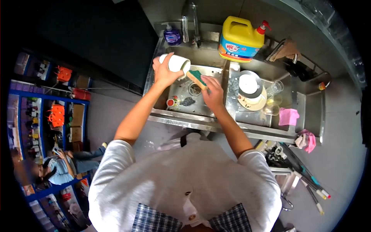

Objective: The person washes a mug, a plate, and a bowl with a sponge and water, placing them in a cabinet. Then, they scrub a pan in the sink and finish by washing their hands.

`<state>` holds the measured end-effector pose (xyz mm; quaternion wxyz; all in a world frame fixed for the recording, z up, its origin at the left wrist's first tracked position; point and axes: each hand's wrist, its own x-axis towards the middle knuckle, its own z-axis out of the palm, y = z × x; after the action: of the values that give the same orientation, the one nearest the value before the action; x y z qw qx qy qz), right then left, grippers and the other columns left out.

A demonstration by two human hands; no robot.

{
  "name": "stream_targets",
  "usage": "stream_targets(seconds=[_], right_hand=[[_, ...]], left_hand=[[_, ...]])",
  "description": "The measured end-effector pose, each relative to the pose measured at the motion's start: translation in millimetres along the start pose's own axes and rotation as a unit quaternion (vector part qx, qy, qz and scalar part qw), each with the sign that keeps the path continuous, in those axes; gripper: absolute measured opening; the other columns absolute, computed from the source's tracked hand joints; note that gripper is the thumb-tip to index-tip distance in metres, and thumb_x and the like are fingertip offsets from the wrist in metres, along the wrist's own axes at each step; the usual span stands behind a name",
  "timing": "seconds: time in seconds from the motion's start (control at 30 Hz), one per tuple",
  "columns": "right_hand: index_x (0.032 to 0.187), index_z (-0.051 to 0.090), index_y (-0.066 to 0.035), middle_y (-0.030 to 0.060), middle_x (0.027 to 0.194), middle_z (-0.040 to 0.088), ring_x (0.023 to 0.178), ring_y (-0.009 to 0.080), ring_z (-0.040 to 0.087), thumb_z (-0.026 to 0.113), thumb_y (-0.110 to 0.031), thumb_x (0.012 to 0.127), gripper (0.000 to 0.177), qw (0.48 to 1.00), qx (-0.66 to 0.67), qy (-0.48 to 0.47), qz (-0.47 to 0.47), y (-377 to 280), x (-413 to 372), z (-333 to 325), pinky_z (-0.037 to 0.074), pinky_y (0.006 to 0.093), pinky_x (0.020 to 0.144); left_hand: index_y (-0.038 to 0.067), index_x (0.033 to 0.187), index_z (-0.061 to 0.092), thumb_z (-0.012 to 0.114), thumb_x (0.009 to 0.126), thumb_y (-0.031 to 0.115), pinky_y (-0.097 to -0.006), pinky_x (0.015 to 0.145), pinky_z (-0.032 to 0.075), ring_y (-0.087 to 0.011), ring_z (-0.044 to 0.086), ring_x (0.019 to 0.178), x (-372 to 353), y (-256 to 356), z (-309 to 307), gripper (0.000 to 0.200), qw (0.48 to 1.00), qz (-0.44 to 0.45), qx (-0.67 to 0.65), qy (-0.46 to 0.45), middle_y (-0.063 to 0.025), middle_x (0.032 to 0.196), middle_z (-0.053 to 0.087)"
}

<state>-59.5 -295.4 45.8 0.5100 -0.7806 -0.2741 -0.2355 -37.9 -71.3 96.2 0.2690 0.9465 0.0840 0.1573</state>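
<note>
Over the left sink basin [208, 103], my left hand [165, 73] grips a white mug [176, 62] tipped on its side, its mouth facing right. My right hand [213, 92] is closed on a sponge [197, 80] with a green scouring side and a yellow side. The sponge's green corner is close to the mug's rim. Below them in the basin is the drain [194, 89], with food scraps [188, 101] and a small red-rimmed round piece [170, 102] to its left.
Stacked plates [259, 101], clear glasses [274, 88] and a pink cloth [288, 116] occupy the right basin. Behind stand a yellow detergent jug [240, 38], a purple soap bottle [172, 35] and the faucet [196, 29]. Mop handles [303, 174] lean at right. A person [63, 166] is at left by shelves.
</note>
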Motion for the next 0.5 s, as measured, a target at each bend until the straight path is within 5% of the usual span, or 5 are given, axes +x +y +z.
stream_targets(seconds=[0.07,0.17,0.27,0.4,0.5], right_hand=[[0.107,0.062,0.0,0.0138,0.11,0.063,0.103,0.0327,0.058,0.056,0.005,0.066,0.042,1.0,0.015,-0.008,-0.012,-6.8,6.6,2.9,0.048,0.039,0.088],[0.106,0.063,0.0,0.0136,0.109,0.063,0.105,0.0314,0.058,0.057,0.005,0.066,0.04,0.999,0.0,-0.017,-0.045,-9.4,17.5,9.7,0.048,0.0397,0.087],[0.11,0.06,0.0,0.0148,0.115,0.061,0.112,0.0306,0.055,0.06,0.001,0.068,0.042,0.979,-0.075,-0.138,-0.13,6.3,16.7,17.0,0.044,0.0394,0.096],[0.11,0.058,0.0,0.0165,0.116,0.059,0.118,0.0318,0.051,0.06,-0.003,0.072,0.039,0.945,-0.135,-0.243,-0.174,12.2,28.0,11.8,0.038,0.0413,0.101],[0.098,0.06,0.002,0.0201,0.108,0.06,0.112,0.0353,0.052,0.06,-0.006,0.072,0.027,0.932,-0.105,-0.285,-0.195,16.9,36.7,27.6,0.04,0.0417,0.098]], left_hand=[[0.019,0.13,0.053,0.074,0.057,0.037,-0.0394,0.104,0.034,-0.0357,0.039,0.119,12.3,-32.6,17.9,0.078,0.976,-0.104,-0.159,-0.105,-0.0251,0.122,0.044],[0.017,0.13,0.052,0.071,0.063,0.037,-0.0356,0.072,0.055,-0.0298,0.056,0.102,-4.7,-25.1,23.1,0.073,0.93,-0.217,-0.247,-0.167,-0.0161,0.114,0.06],[0.017,0.132,0.05,0.07,0.064,0.038,-0.0334,0.06,0.057,-0.0278,0.061,0.094,-10.8,-17.3,24.6,0.074,0.866,-0.278,-0.358,-0.212,-0.0155,0.12,0.055],[0.016,0.133,0.048,0.072,0.061,0.04,-0.0322,0.059,0.057,-0.0314,0.055,0.106,-6.3,-7.8,24.1,0.079,0.939,-0.224,-0.183,-0.185,-0.0259,0.12,0.044],[0.017,0.13,0.052,0.074,0.058,0.041,-0.0356,0.079,0.053,-0.0348,0.053,0.106,-3.4,-11.7,33.2,0.079,0.962,-0.16,-0.111,-0.189,-0.0276,0.117,0.047]])
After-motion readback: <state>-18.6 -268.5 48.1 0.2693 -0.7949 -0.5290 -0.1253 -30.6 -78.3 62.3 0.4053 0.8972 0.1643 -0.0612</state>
